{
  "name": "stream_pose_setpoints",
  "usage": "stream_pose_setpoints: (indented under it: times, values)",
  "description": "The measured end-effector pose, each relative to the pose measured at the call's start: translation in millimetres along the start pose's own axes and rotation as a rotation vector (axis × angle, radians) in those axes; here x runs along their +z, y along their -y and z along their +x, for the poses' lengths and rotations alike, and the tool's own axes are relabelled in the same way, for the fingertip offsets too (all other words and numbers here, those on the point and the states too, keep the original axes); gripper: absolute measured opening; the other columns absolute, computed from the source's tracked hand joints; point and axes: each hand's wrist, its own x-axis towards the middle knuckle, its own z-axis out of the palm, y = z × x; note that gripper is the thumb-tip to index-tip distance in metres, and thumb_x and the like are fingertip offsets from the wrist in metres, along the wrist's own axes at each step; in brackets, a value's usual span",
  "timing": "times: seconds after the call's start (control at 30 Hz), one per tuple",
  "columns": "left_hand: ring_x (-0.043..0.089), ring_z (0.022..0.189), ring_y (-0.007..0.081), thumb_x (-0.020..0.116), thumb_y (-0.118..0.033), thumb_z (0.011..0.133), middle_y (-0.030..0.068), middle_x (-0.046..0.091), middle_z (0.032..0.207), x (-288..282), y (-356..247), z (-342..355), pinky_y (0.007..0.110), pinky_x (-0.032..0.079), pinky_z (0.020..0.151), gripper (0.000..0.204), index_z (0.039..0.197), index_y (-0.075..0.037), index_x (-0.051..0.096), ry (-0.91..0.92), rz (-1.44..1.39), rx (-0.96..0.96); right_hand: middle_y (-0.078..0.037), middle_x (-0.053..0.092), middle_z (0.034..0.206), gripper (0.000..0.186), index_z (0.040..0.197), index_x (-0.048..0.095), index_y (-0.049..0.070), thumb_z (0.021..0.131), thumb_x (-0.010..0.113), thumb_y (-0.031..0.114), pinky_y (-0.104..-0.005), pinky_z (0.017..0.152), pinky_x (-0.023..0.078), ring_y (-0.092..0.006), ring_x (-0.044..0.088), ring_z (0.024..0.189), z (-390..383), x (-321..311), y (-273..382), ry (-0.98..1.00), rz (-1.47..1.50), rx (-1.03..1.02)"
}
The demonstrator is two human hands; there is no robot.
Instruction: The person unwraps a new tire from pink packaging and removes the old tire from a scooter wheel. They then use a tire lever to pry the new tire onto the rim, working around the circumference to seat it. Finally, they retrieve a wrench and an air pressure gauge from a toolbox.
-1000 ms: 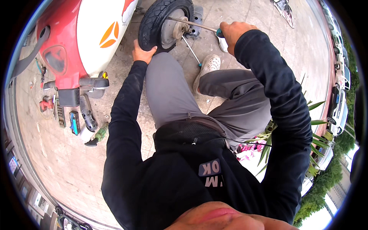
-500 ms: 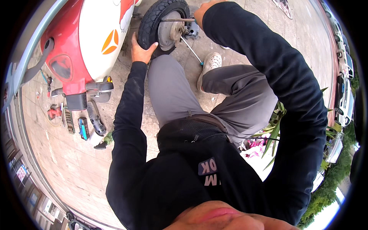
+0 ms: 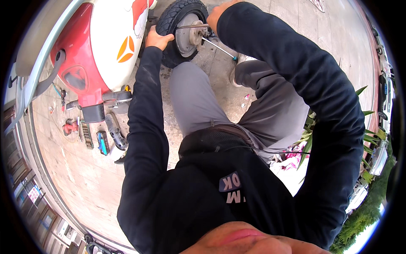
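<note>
upper centre | our left hand [image 3: 159,39] braces the tyre [image 3: 170,26], finger closure we can't tell | our right hand [image 3: 216,17] closed round the metal bar [image 3: 189,26] | tyre still around hub [image 3: 184,42], remainder unclear

By the scooter [image 3: 78,55], the left hand [image 3: 159,39] lies spread against the tyre [image 3: 168,22], just beyond the knee [image 3: 188,73]. The right hand [image 3: 218,15] grips a bar [image 3: 192,26] that crosses the hub [image 3: 184,41]. A teal-tipped rod [image 3: 218,47] slants out nearby. Over there, a red tool [image 3: 70,127] lies on the paving [image 3: 76,173].
</note>
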Motion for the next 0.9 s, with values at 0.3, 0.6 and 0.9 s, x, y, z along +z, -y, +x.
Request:
stream_pose_setpoints:
  times: [0.3,0.6,0.9]
  values:
    - [0.068,0.101,0.0326,0.084,-0.022,0.060,0.0217,0.070,0.107,-0.1,3.0,14.1,0.037,0.051,0.093,0.068,0.117,0.007,0.062,-0.028,-0.046,-0.019,-0.016,0.073,0.081,0.012,0.093,0.064,0.002,0.083,0.064,0.008,-0.0441,0.070,0.060,-0.0320,0.075,0.081,-42.9,30.5,21.4,-0.235,0.181,0.109]
    - [0.067,0.104,0.0343,0.085,-0.023,0.061,0.0219,0.070,0.112,5.2,14.8,20.4,0.037,0.051,0.095,0.066,0.116,0.005,0.064,-0.035,-0.073,0.018,-0.023,0.067,0.082,0.043,0.117,0.057,0.007,0.082,0.071,0.025,-0.0485,0.073,0.051,-0.0432,0.067,0.082,-116.5,96.4,32.5,-0.171,1.041,0.507]
    - [0.067,0.108,0.0377,0.086,-0.030,0.059,0.0250,0.069,0.116,5.2,37.1,28.6,0.038,0.051,0.097,0.074,0.120,0.005,0.062,-0.025,-0.047,0.028,-0.021,0.068,0.078,0.036,0.091,0.069,0.000,0.079,0.068,0.034,-0.0392,0.079,0.052,-0.0332,0.070,0.082,-46.6,234.4,136.9,0.056,1.573,0.582]
